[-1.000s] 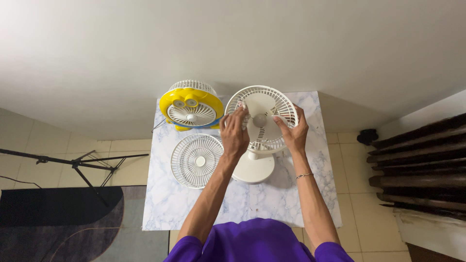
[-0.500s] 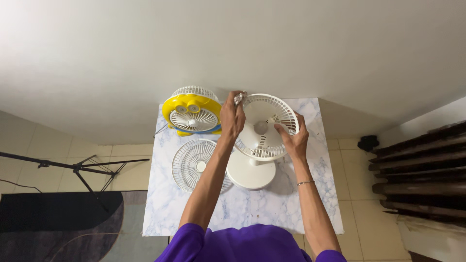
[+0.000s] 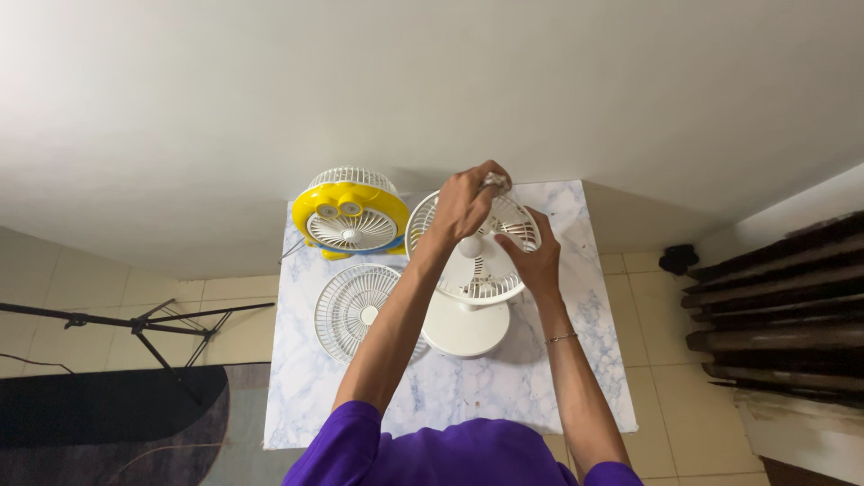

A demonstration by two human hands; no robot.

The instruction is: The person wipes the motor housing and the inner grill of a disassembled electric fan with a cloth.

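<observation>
Your left hand (image 3: 465, 200) pinches a small pale wad, likely cloth, at the top rim of the white fan (image 3: 474, 247); your right hand (image 3: 533, 261) grips its right edge. The fan stands on its round base mid-table, front grille (image 3: 360, 310) already off, lying flat just left. Blades bare; top rim in hand, lower part looks unreached. Yellow fan (image 3: 349, 213) behind, untouched, on marble table (image 3: 450, 396).
</observation>
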